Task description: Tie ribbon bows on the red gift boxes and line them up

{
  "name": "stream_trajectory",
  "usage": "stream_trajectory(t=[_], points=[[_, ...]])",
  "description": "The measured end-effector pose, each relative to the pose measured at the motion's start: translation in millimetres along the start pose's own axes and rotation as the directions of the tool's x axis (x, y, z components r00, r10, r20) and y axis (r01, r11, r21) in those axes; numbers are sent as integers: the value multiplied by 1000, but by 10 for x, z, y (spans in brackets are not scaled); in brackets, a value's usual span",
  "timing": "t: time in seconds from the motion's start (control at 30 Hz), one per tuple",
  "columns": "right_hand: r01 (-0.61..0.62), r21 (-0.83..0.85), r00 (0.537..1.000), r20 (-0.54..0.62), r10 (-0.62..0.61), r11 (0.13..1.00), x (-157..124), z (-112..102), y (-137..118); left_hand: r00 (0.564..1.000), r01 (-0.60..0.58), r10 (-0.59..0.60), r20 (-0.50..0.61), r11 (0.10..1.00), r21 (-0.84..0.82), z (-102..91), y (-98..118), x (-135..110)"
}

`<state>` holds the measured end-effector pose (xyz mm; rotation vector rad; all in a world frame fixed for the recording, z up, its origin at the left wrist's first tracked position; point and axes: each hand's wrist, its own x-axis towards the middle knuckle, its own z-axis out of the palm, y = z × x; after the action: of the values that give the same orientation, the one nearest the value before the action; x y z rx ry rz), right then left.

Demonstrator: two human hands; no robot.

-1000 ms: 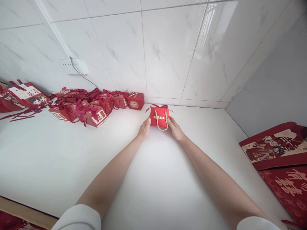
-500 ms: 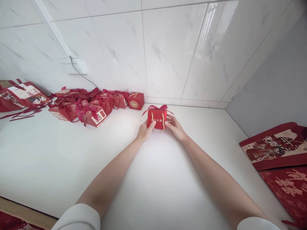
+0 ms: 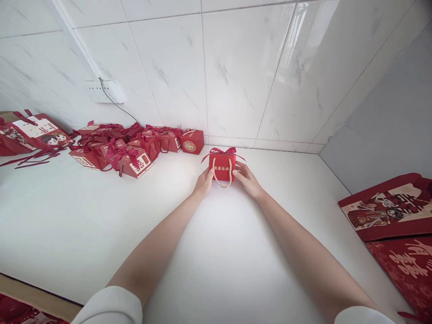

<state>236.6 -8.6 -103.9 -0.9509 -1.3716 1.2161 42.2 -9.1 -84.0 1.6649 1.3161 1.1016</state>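
Observation:
A small red gift bag [image 3: 222, 162] stands upright on the white tabletop [image 3: 216, 252], near the wall. It has gold lettering, a twisted gold rope handle hanging down its front and a dark pink ribbon bow on top. My left hand [image 3: 204, 182] grips its left side, the thumb at the front edge beside the rope. On the opposite side my right hand [image 3: 248, 180] holds it, thumb at the front and fingers along the side. The fingers of my left hand are mostly hidden behind the bag.
Left of the bag sits a red box with a gold emblem [image 3: 192, 141], beside a cluster of ribboned red gift boxes [image 3: 131, 159]. Larger red bags [image 3: 50, 130] stand far left near loose ribbons [image 3: 37, 157]. Flat red bags [image 3: 388, 207] lean at right. A socket [image 3: 104, 92] is on the tiled wall.
My left thumb has slid left off the bag's front to its edge, so the gold lettering now shows whole. The bag stays in nearly the same place; my right hand has hardly moved.

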Motion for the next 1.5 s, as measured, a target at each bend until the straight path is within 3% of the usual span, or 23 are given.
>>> stream_trajectory(t=[0.67,0.9,1.2,1.37,1.5], points=[[4,-47,1000,-11,-4,999,-4,12,4,1000,2,-3,-6,989,-148,21,-61,17],[-8,-45,1000,-20,7,999,-7,6,12,993,-25,33,110,997,-76,-46,92,-26],[-13,-52,1000,-22,12,999,-18,5,14,992,-43,73,107,966,-253,12,-66,43],[-20,-46,1000,-20,19,999,-14,6,21,998,-12,26,50,966,-259,41,-113,74],[-14,-36,1000,-24,13,999,-12,7,21,996,-39,57,65,965,-259,52,-164,99]])
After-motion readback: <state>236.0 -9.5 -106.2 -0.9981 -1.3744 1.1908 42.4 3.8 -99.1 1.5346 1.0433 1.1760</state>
